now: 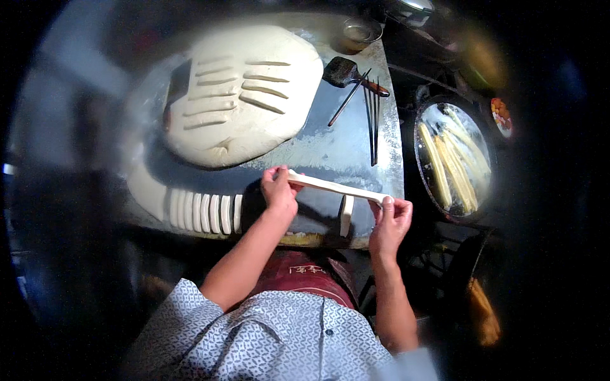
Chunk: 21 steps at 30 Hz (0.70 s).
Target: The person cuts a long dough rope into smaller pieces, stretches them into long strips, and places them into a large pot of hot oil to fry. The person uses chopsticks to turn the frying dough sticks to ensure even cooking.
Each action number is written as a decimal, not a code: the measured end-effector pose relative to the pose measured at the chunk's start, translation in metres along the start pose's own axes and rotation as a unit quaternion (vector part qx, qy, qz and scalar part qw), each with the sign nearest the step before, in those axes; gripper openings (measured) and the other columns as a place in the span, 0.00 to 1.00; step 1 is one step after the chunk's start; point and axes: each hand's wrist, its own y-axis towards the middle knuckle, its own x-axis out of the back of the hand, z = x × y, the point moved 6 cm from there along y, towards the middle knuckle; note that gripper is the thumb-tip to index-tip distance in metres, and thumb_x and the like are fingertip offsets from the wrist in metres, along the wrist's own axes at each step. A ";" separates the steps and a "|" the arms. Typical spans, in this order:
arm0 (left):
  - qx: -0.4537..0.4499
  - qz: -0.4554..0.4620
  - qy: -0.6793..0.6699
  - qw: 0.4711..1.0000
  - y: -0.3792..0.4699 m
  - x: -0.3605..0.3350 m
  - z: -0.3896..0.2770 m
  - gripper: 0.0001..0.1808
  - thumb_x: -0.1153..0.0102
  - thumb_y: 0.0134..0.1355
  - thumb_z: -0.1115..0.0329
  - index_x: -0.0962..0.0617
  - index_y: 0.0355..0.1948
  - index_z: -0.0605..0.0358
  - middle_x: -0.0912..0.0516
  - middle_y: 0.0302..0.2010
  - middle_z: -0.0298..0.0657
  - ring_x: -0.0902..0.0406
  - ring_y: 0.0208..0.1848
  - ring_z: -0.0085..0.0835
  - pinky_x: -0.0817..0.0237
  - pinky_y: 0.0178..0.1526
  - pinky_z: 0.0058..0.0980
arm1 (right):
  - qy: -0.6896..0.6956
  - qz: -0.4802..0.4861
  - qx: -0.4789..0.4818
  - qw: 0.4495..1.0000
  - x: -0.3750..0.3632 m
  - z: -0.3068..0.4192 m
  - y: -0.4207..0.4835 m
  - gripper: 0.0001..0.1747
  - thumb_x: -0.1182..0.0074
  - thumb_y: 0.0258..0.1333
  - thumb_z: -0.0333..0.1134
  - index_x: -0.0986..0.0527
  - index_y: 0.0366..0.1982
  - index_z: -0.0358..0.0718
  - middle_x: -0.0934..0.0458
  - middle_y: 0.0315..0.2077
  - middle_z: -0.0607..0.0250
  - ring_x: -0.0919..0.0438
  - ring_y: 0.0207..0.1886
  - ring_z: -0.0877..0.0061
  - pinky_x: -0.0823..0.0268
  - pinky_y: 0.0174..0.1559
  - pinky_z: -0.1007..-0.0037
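Observation:
A strip of pale dough (338, 186) is stretched between my two hands above the metal worktop (329, 143). My left hand (280, 189) pinches its left end, and my right hand (392, 219) grips the other end, lower and to the right. Beneath the strip, a short cut piece of dough (347, 216) lies on the worktop near my right hand. Left of my left forearm, several cut dough pieces (206, 212) stand in a row, joining an uncut dough band (145, 190). Beyond my hands rests a large slashed dough mass (271, 128).
Right of the worktop, a pan of oil (417, 157) holds several long frying dough sticks (436, 166). A dark brush (340, 71) and thin sticks (374, 128) lie near the worktop's right edge, with a bowl (360, 33) behind them. Browned fried dough (483, 312) is at lower right.

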 end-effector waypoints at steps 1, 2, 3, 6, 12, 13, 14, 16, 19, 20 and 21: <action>-0.013 -0.017 0.008 1.000 0.007 0.007 -0.012 0.11 0.43 0.70 0.69 0.31 0.49 0.55 0.24 0.45 0.44 0.17 0.39 0.44 0.18 0.34 0.42 | 0.042 -0.013 -0.012 0.999 0.010 -0.001 0.007 0.08 0.45 0.69 0.30 0.32 0.40 0.36 0.28 0.38 0.63 0.24 0.39 0.78 0.19 0.46 0.68; -0.022 -0.018 0.000 1.000 0.014 0.016 -0.026 0.11 0.43 0.70 0.70 0.31 0.49 0.55 0.24 0.45 0.44 0.17 0.39 0.44 0.18 0.35 0.42 | 0.018 -0.029 -0.048 0.998 0.029 -0.006 0.017 0.09 0.44 0.68 0.30 0.32 0.39 0.37 0.28 0.38 0.62 0.24 0.39 0.77 0.18 0.44 0.66; -0.032 -0.021 -0.006 0.999 0.021 0.025 -0.045 0.12 0.43 0.69 0.71 0.31 0.50 0.55 0.24 0.46 0.44 0.17 0.39 0.45 0.18 0.35 0.43 | 0.031 -0.024 -0.056 0.998 0.044 -0.004 0.027 0.09 0.43 0.67 0.30 0.33 0.39 0.38 0.28 0.38 0.62 0.24 0.39 0.77 0.18 0.43 0.67; -0.042 -0.006 0.013 0.999 0.044 0.056 -0.122 0.10 0.43 0.68 0.73 0.28 0.49 0.57 0.23 0.46 0.45 0.19 0.41 0.43 0.20 0.41 0.44 | 0.009 -0.001 -0.005 1.000 0.093 0.051 0.074 0.09 0.44 0.66 0.30 0.31 0.41 0.35 0.26 0.41 0.59 0.22 0.39 0.73 0.18 0.43 0.64; -0.095 0.020 -0.061 0.993 0.128 0.143 -0.253 0.13 0.40 0.65 0.72 0.25 0.49 0.62 0.21 0.45 0.45 0.19 0.43 0.41 0.22 0.47 0.39 | -0.087 -0.003 0.125 0.988 0.184 0.142 0.137 0.09 0.49 0.70 0.31 0.29 0.44 0.32 0.20 0.39 0.51 0.20 0.35 0.74 0.22 0.39 0.74; -0.120 0.008 -0.065 0.991 0.136 0.151 -0.253 0.12 0.38 0.65 0.72 0.24 0.48 0.61 0.21 0.42 0.43 0.19 0.41 0.42 0.21 0.43 0.38 | -0.120 0.048 0.121 0.984 0.209 0.120 0.152 0.07 0.50 0.70 0.31 0.28 0.41 0.32 0.19 0.36 0.52 0.20 0.33 0.75 0.23 0.36 0.75; -0.152 -0.008 -0.063 0.986 0.142 0.165 -0.258 0.11 0.37 0.65 0.72 0.24 0.46 0.60 0.21 0.38 0.42 0.19 0.39 0.42 0.20 0.39 0.36 | -0.200 -0.040 0.128 0.971 0.182 0.075 0.135 0.08 0.49 0.69 0.31 0.27 0.36 0.34 0.20 0.32 0.57 0.22 0.30 0.78 0.25 0.33 0.75; -0.243 -0.167 0.157 0.942 0.166 0.226 -0.243 0.10 0.38 0.66 0.70 0.24 0.46 0.58 0.21 0.40 0.42 0.19 0.39 0.41 0.20 0.30 0.40 | -0.316 -0.018 0.142 0.938 0.122 -0.018 0.103 0.10 0.46 0.68 0.32 0.27 0.32 0.34 0.23 0.28 0.63 0.24 0.27 0.80 0.27 0.31 0.74; -0.304 -0.163 0.290 0.893 0.169 0.222 -0.234 0.08 0.43 0.68 0.75 0.23 0.47 0.56 0.20 0.45 0.42 0.20 0.43 0.36 0.20 0.31 0.33 | -0.116 0.046 -0.054 0.991 0.064 -0.034 0.063 0.08 0.44 0.68 0.29 0.29 0.33 0.33 0.25 0.31 0.63 0.22 0.34 0.78 0.18 0.46 0.65; -0.295 -0.139 0.277 0.904 0.144 0.191 -0.244 0.13 0.43 0.64 0.80 0.23 0.48 0.56 0.20 0.46 0.41 0.21 0.47 0.35 0.20 0.39 0.36 | -0.092 0.027 -0.058 0.994 0.057 -0.012 0.057 0.08 0.44 0.68 0.29 0.29 0.33 0.35 0.25 0.29 0.64 0.22 0.33 0.79 0.17 0.45 0.66; -0.383 -0.076 0.361 0.847 0.144 0.179 -0.266 0.16 0.40 0.60 0.80 0.23 0.49 0.55 0.20 0.47 0.40 0.21 0.48 0.35 0.22 0.44 0.38 | -0.068 0.060 -0.045 0.995 0.063 -0.009 0.060 0.07 0.44 0.68 0.28 0.29 0.34 0.35 0.25 0.30 0.64 0.23 0.32 0.81 0.17 0.44 0.66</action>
